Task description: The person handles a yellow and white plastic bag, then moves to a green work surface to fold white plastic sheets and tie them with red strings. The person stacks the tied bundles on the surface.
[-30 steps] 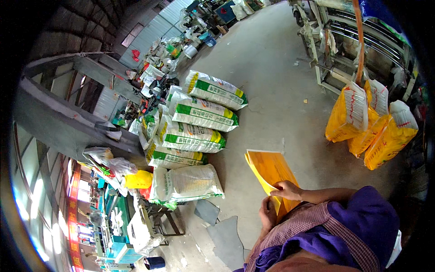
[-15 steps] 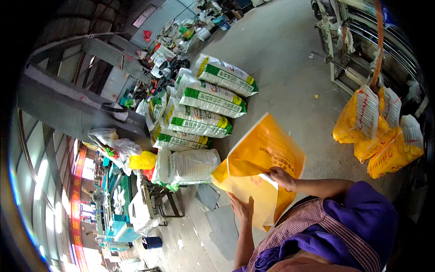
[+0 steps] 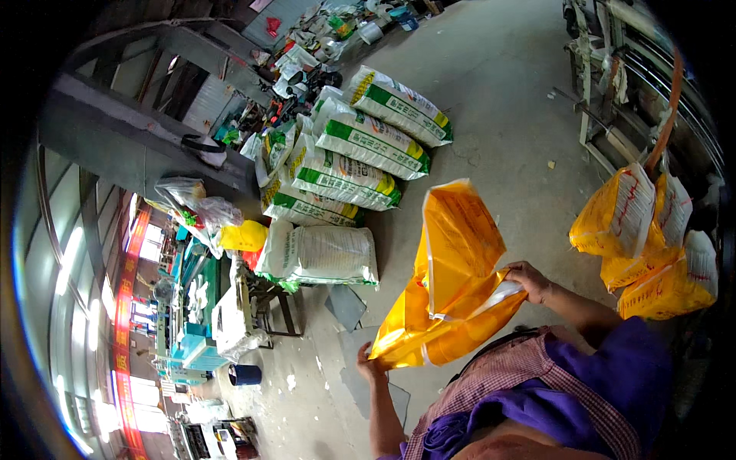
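A large orange-yellow plastic bag [image 3: 460, 253] is spread out in front of my body, creased and partly folded over itself. Its lower left corner is pinched in my left hand [image 3: 371, 363]. My right hand [image 3: 529, 282] is closed on the bag's right edge, where a whitish strip shows. The upper part of the bag stands up past both hands and bears dark print. The fingertips of both hands are partly hidden by the plastic.
Several filled white-and-green sacks [image 3: 372, 142] stand in a row ahead, left of centre. At the right, filled yellow bags [image 3: 636, 230] rest beside a machine frame [image 3: 613, 115]. A dark blue bucket [image 3: 245, 375] and grey floor sheets [image 3: 345, 307] lie at the left.
My hands have moved apart, the left one down and left, the right one outward to the right. The bag has been pulled wide and folded across between them. The view has shifted slightly.
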A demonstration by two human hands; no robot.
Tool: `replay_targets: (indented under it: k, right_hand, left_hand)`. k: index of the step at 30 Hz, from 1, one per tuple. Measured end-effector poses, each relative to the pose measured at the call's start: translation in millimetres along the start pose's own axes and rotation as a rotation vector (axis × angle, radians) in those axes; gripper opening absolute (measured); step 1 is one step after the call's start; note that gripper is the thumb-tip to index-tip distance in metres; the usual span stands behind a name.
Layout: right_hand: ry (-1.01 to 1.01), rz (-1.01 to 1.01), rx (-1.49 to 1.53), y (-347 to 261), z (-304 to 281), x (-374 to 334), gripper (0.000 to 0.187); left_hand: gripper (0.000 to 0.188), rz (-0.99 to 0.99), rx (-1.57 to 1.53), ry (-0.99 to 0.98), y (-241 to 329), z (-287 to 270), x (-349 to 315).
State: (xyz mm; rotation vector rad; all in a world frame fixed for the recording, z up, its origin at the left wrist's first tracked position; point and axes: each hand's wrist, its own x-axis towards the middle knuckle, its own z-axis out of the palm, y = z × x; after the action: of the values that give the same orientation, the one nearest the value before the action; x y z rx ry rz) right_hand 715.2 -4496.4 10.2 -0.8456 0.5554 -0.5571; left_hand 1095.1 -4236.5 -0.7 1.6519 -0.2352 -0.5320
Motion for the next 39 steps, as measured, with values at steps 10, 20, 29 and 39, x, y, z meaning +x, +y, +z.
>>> replay_targets:
  k: [10,20,29,39]
  right_hand:
    - [-0.054,-0.625,-1.131,-61,63,47,0.051]
    - [-1.032,-0.026,-1.260,-58,116,16,0.024]
    - [-0.357,-1.030,-1.674,-35,95,60,0.065]
    - [-0.247,-1.093,-1.394,-63,147,99,0.045]
  left_hand:
    - [0.017,0.022,0.021,-0.580,53,83,-68]
    - [0.034,0.378,1.250,-0.173,94,-4,-46]
    - [0.019,0.098,0.637,-0.599,97,35,-91]
    - [0.018,-0.051,0.414,-0.773,117,37,-99]
